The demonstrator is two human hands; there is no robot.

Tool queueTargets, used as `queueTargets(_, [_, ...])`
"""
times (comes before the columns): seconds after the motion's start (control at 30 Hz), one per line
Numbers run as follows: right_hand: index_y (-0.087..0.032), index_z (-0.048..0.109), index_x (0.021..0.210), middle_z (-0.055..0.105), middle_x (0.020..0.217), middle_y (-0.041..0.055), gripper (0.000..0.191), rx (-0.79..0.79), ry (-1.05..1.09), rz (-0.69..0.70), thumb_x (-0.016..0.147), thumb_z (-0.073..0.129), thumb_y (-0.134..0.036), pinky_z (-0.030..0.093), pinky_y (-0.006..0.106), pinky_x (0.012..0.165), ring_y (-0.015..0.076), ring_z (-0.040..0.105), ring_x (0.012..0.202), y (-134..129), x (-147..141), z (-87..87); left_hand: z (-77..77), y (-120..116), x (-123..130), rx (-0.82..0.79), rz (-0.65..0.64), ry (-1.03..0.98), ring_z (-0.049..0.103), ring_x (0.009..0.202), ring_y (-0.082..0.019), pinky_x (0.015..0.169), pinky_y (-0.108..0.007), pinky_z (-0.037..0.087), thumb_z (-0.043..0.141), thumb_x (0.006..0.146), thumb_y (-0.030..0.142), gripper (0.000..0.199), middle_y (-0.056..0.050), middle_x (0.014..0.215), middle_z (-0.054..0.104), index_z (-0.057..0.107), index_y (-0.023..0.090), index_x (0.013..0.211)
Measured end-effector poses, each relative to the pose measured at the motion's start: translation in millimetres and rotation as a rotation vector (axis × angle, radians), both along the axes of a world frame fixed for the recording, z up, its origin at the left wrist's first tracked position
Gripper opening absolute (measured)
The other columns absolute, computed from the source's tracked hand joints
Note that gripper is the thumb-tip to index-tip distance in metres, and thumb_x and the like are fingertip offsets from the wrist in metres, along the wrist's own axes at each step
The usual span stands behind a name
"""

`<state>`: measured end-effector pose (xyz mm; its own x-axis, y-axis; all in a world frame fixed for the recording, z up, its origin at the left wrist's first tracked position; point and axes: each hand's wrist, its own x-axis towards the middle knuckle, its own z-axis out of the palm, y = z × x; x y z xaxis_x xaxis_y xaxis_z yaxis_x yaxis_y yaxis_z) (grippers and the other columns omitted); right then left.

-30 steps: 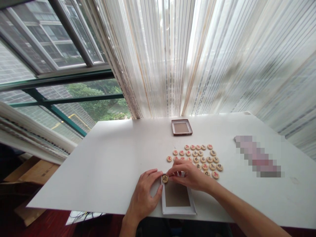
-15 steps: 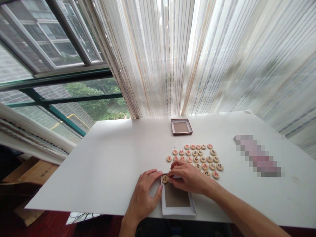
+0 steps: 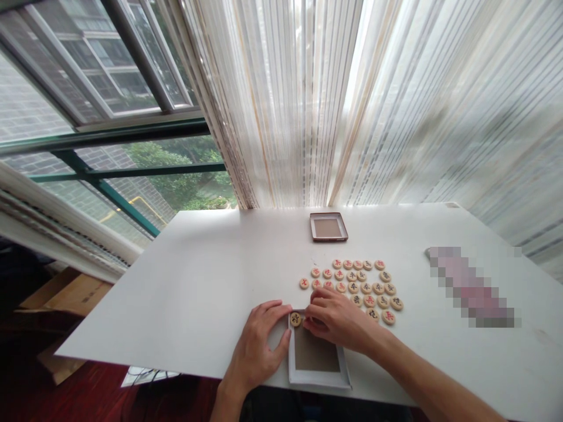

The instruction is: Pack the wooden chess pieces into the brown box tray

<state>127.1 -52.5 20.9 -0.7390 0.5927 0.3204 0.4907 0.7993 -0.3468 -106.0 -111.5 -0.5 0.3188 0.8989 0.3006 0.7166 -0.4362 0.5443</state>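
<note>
An open shallow box [image 3: 316, 378], white-rimmed with a brown bottom, lies at the table's front edge. In its upper left corner sits a round wooden Chinese chess piece [image 3: 295, 319] with a dark character. My left hand [image 3: 259, 340] rests against the box's left side, fingers apart, index finger at the corner and thumb on the rim. Over the box's top edge, my right hand [image 3: 336, 319] has its fingers pinched together just right of that piece; whatever they hold is hidden. Beyond it, several Chinese chess pieces [image 3: 366, 288] with red or black characters lie face up in loose rows.
A second shallow box part [image 3: 328, 227], dark-rimmed, lies farther back on the white table [image 3: 189, 293]. To the right is a blurred-out pinkish long object [image 3: 472, 287]. Striped curtains [image 3: 299, 117] hang behind, and a cardboard box [image 3: 73, 299] stands at lower left.
The view has shifted slightly, moving the scene a little to the right. My right hand's fingers have drawn slightly away from the piece in the corner; my left hand stays at the rim.
</note>
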Motion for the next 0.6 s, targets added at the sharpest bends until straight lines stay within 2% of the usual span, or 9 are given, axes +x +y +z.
queueTargets(0.2, [-0.019, 0.065, 0.078, 0.066, 0.077, 0.0041, 0.014, 0.003, -0.039, 0.014, 0.092, 0.061, -0.018, 0.044, 0.03, 0.076, 0.019, 0.056, 0.083, -0.9, 0.8, 3.5, -0.1, 1.0, -0.2, 0.001, -0.004, 0.01, 0.054, 0.127, -0.025, 0.108, -0.044, 0.047, 0.06, 0.089, 0.02, 0.042, -0.005, 0.128, 0.065, 0.058, 0.029, 0.131])
queueTargets(0.33, [-0.02, 0.066, 0.081, 0.067, 0.082, 0.0046, 0.006, -0.029, -0.053, 0.021, 0.087, 0.066, -0.021, 0.044, 0.032, 0.082, 0.0204, 0.056, 0.089, -2.2, 3.2, 6.9, 0.7, -0.4, 0.4, 0.007, -0.001, 0.007, 0.055, 0.126, -0.025, 0.107, -0.044, 0.048, 0.06, 0.089, 0.02, 0.042, -0.006, 0.127, 0.065, 0.058, 0.028, 0.13])
queueTargets(0.6, [-0.019, 0.066, 0.079, 0.068, 0.082, 0.0044, 0.01, -0.009, -0.072, 0.017, 0.089, 0.065, -0.019, 0.044, 0.032, 0.081, 0.0198, 0.057, 0.089, -1.2, 2.2, 4.6, 1.9, -0.9, 1.5, 0.001, 0.017, 0.002, 0.055, 0.125, -0.025, 0.107, -0.045, 0.048, 0.061, 0.089, 0.02, 0.042, -0.006, 0.127, 0.064, 0.059, 0.029, 0.129])
